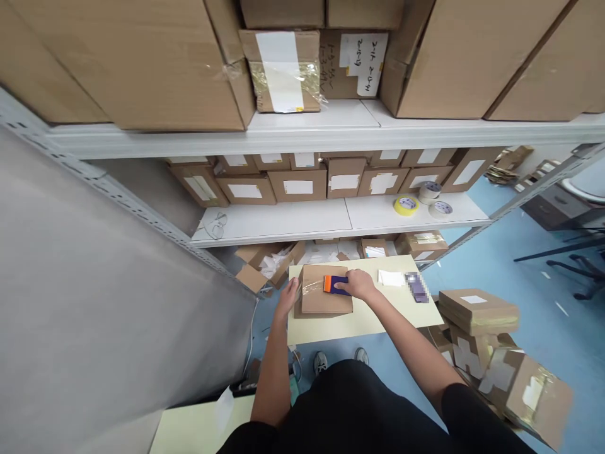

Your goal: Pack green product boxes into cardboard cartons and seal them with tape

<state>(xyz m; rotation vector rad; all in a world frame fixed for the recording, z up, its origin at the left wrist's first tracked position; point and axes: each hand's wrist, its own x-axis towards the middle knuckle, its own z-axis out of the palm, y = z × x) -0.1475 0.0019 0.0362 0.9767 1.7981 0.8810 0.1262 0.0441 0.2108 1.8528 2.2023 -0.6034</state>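
Note:
A closed cardboard box [326,302] lies on the pale yellow table, with a strip of clear tape [312,287] across the left part of its top. My left hand [287,297] is at the box's left side, its fingers stretched out along that edge. In my right hand [360,284] is a flat dark blue tool with an orange end [336,284]; its exact kind does not show. The hand's fingers are closed round the tool's right part. Its orange end points left and lies over the box top, close to the tape.
White paper [391,278] and a blurred dark item [416,287] lie on the table's [368,321] right. Behind it, a shelf [302,217] holds several labelled boxes and tape rolls [406,205]. An open carton [269,261] stands behind left; stacked cartons [477,312] stand on the right floor.

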